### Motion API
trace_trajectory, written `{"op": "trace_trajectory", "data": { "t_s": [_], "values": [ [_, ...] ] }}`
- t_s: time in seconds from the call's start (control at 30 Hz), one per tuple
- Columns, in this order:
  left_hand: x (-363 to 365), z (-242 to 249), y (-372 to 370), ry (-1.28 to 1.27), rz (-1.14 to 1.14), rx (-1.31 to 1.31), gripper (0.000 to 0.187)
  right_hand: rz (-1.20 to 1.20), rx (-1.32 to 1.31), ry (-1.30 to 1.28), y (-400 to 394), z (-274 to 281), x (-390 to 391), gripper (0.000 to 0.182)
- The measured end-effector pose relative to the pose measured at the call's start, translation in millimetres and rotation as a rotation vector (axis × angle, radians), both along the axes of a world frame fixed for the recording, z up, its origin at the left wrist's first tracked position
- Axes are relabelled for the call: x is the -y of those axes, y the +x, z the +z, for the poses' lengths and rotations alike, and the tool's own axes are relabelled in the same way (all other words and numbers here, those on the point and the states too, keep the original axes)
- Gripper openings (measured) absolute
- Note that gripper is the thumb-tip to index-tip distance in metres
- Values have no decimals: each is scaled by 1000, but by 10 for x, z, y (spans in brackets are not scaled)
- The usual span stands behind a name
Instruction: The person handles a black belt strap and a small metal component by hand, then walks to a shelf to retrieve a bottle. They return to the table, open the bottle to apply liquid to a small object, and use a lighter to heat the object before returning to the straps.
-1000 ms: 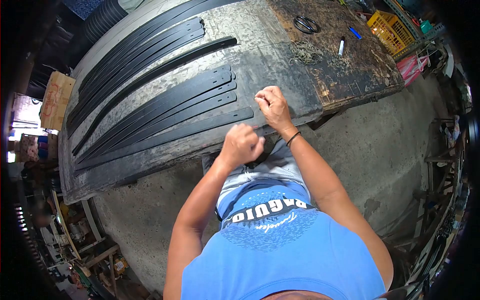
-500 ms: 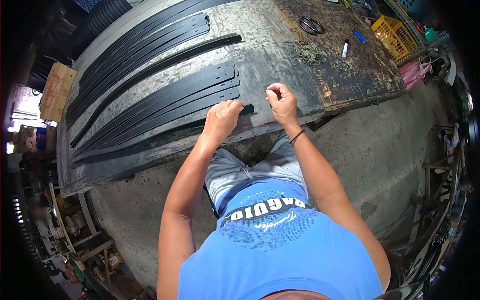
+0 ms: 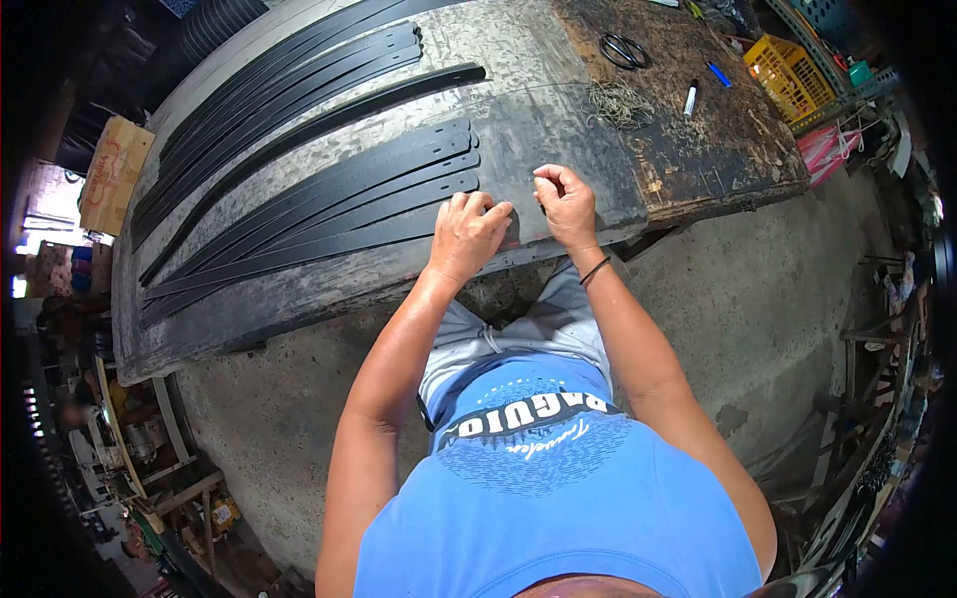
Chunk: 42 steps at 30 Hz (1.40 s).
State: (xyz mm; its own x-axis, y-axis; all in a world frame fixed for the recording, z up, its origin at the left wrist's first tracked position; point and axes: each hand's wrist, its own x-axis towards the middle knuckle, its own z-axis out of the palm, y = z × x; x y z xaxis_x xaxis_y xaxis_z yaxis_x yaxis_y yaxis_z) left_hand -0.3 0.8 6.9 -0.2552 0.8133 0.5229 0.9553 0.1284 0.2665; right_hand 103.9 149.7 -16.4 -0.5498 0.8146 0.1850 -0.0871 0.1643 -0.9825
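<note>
My left hand (image 3: pixel 471 234) is closed over the end of the nearest black strap (image 3: pixel 329 242), close to the table's front edge. The strap's tip is hidden under my fingers. Beside it fans a group of similar flat black straps (image 3: pixel 399 164), with rounded ends and small slots. To the right, my right hand (image 3: pixel 568 206) hovers above the dark table surface, thumb and fingers pinched together. What lies in that pinch, if anything, is too small to make out.
More black straps (image 3: pixel 299 85) lie farther back on the table (image 3: pixel 528 80). On the worn wooden board (image 3: pixel 698 149) at right are scissors (image 3: pixel 624 51), tangled string (image 3: pixel 618 105), a white marker (image 3: pixel 691 98) and a blue pen (image 3: pixel 719 74). Behind stands a yellow crate (image 3: pixel 788 75).
My left hand has shifted right and slightly down. The nearest strap has straightened and swung across the fan of straps, and its tip is now covered. My right hand has barely moved.
</note>
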Motion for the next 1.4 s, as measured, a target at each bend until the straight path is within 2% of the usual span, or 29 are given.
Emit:
{"op": "trace_trajectory", "data": {
  "t_s": [0.27,0.33,0.37,0.43,0.87,1.4],
  "values": [
    [2,-54,47,91,-12,-29,17,60,40,-12,114,116,114,8],
    [6,-63,56,103,0,-9,16,133,180,172,170,180,153,8],
    [5,-65,61,117,2,7,16,135,182,170,175,178,157,8],
    [6,-82,63,129,5,25,16,173,70,501,179,175,162,8],
    [8,-116,59,145,16,47,15,267,146,668,160,202,211,10],
    [10,-114,61,141,29,34,15,262,167,719,146,202,217,10]
  ]
}}
